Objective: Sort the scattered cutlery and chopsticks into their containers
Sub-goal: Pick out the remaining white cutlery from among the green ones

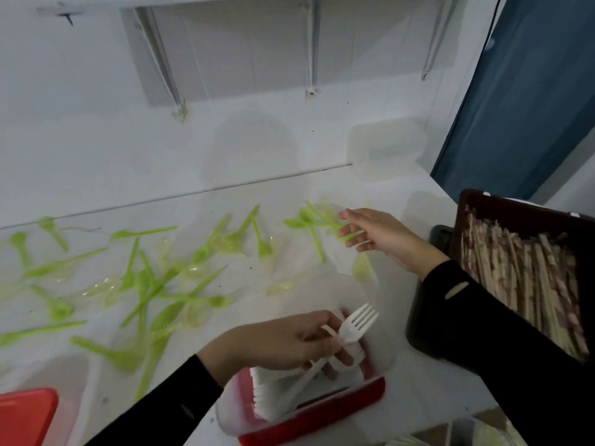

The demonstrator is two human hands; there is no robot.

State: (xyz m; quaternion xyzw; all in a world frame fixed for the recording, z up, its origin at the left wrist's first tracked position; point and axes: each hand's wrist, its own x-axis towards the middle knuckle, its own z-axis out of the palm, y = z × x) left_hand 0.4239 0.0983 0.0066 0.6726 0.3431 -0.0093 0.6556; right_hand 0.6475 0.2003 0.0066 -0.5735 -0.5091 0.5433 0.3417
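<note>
Left hand [283, 342]: fingers clenched round white forks [354, 326], two or three, above red-rimmed tub [322, 410] of forks at worktop [257, 204] near edge. Right hand [376, 236]: fingers stretched over green cutlery [141, 232]; grasp blurred, cannot tell. Green pieces: twenty-odd, smeared. Chopstick tray [515, 210]: right edge, cropped.

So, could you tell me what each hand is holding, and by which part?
Left hand grips white forks by their handles; right hand at the green cutlery, hold unclear.
</note>
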